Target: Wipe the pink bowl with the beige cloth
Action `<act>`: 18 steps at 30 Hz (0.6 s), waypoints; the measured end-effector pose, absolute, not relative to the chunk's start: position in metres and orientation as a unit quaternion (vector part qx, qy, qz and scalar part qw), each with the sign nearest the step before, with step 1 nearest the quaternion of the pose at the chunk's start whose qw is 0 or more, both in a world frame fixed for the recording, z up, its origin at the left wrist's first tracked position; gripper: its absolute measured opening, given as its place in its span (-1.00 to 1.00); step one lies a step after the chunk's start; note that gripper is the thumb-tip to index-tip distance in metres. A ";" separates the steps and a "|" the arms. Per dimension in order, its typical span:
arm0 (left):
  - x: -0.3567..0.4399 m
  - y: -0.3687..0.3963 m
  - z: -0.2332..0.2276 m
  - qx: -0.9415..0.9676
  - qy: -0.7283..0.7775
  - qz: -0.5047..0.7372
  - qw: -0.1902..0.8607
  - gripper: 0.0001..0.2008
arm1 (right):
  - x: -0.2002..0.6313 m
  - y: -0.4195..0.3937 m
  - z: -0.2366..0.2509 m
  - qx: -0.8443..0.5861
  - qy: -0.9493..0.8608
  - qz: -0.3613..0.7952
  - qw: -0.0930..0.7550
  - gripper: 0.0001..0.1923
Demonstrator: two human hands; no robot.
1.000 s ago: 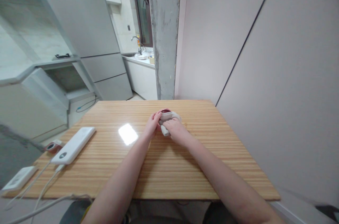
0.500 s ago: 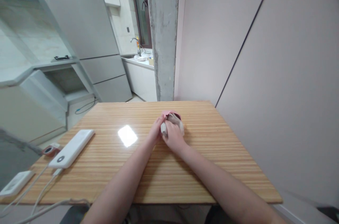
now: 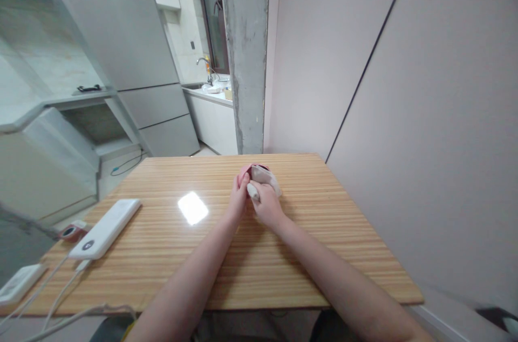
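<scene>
1. The left hand (image 3: 238, 195) is at the near left side of a pink item (image 3: 244, 171); its thumb lies along the near edge and its fingers curl around the outer side, clamped on it rather than spread.

2. The right hand (image 3: 267, 203) is closed on a pale cloth (image 3: 264, 174); its fingers are bent and drawn together, with a rolled end of the cloth poking out on the left of the fist and a looser fold showing beyond the knuckles.

3. The pink item is between the hands, above the far middle part of the wooden table (image 3: 332, 223); the cloth lies against its dark opening, and the two hands are just beside each other.

4. Much is hidden; the hands and cloth cover most of the pink item, so its full shape cannot be told; nor can I tell whether it rests on the table; the left fingertips are out of sight behind it, and the right fingertips are buried in the cloth.

5. At the left, a white power bank (image 3: 107, 228) lies with a white cable (image 3: 60, 296) near it; a small reddish thing (image 3: 71, 232) behind it is hard to make out; a white power strip (image 3: 20, 284) is cut off by the picture's left edge.
</scene>
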State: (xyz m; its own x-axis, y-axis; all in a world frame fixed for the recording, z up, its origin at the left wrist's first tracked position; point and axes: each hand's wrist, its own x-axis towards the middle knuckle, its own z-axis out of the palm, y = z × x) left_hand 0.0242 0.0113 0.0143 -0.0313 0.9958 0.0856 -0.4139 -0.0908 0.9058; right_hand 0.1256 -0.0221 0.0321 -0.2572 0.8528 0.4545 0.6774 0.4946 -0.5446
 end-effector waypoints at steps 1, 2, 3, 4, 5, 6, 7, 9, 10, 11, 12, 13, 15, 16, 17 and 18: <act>0.026 0.011 0.013 0.388 0.374 0.627 0.563 -0.48 | 0.122 -0.024 0.030 -0.496 -0.766 0.126 0.389 -0.62; 0.027 0.012 0.012 0.377 0.382 0.629 0.563 -0.48 | 0.120 -0.025 0.028 -0.493 -0.761 0.131 0.401 -0.58; 0.026 0.012 0.011 0.370 0.388 0.630 0.562 -0.48 | 0.120 -0.025 0.027 -0.476 -0.770 0.135 0.402 -0.56; 0.024 0.013 0.011 0.367 0.394 0.631 0.559 -0.48 | 0.122 -0.023 0.026 -0.449 -0.786 0.143 0.401 -0.55; 0.021 0.014 0.011 0.367 0.401 0.633 0.551 -0.48 | 0.125 -0.021 0.026 -0.420 -0.796 0.155 0.408 -0.56; 0.017 0.015 0.012 0.370 0.410 0.635 0.541 -0.48 | 0.129 -0.017 0.026 -0.401 -0.789 0.169 0.433 -0.59; 0.014 0.016 0.012 0.373 0.419 0.637 0.529 -0.48 | 0.135 -0.013 0.028 -0.401 -0.760 0.184 0.477 -0.64; 0.008 0.018 0.012 0.377 0.438 0.634 0.513 -0.49 | 0.148 -0.004 0.032 -0.452 -0.640 0.197 0.589 -0.72; 0.006 0.019 0.012 0.375 0.445 0.633 0.510 -0.50 | 0.155 0.000 0.035 -0.490 -0.562 0.191 0.639 -0.72; 0.006 0.020 0.012 0.371 0.451 0.634 0.507 -0.50 | 0.161 0.004 0.038 -0.523 -0.490 0.175 0.675 -0.71; 0.006 0.021 0.011 0.366 0.454 0.634 0.507 -0.51 | 0.167 0.006 0.040 -0.544 -0.436 0.155 0.700 -0.69; 0.006 0.021 0.011 0.363 0.457 0.633 0.508 -0.51 | 0.171 0.007 0.042 -0.552 -0.404 0.133 0.718 -0.68; 0.009 0.021 0.010 0.361 0.461 0.630 0.510 -0.50 | 0.175 0.005 0.043 -0.532 -0.418 0.088 0.731 -0.68; 0.010 0.021 0.010 0.362 0.460 0.627 0.514 -0.50 | 0.174 0.003 0.042 -0.511 -0.462 0.068 0.721 -0.68; 0.011 0.020 0.010 0.365 0.455 0.626 0.518 -0.50 | 0.172 0.001 0.040 -0.488 -0.528 0.054 0.693 -0.69; 0.012 0.020 0.011 0.367 0.445 0.627 0.523 -0.50 | 0.169 -0.001 0.037 -0.466 -0.604 0.046 0.646 -0.68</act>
